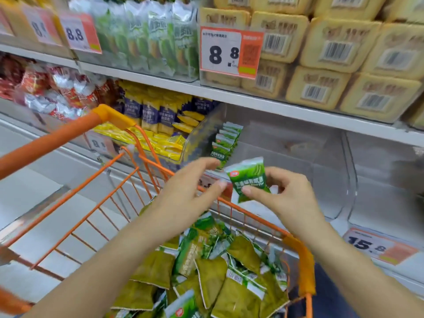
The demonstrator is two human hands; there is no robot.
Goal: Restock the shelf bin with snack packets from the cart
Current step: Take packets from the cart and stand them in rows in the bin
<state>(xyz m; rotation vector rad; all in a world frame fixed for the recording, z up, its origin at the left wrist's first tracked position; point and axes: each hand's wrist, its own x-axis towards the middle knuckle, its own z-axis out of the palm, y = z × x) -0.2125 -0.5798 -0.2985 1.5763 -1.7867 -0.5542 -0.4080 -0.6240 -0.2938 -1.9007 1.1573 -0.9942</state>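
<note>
My right hand [282, 198] pinches a small green snack packet [249, 179] between thumb and fingers, held above the front rim of the orange cart [298, 255]. Just left of the packet, my left hand [190, 187] hovers with straight, spread fingers and holds nothing. Several more green packets [218, 267] lie heaped in the cart below my arms. The clear shelf bin [298, 157] stands behind the hands, with a short row of upright green packets [226, 143] at its left side.
Yellow and blue packets [160, 125] fill the bin to the left; red ones [57, 92] lie further left. The upper shelf carries green packs [149, 35] and beige biscuit packs [332, 53]. Price tags [229, 51] hang from the shelf edges.
</note>
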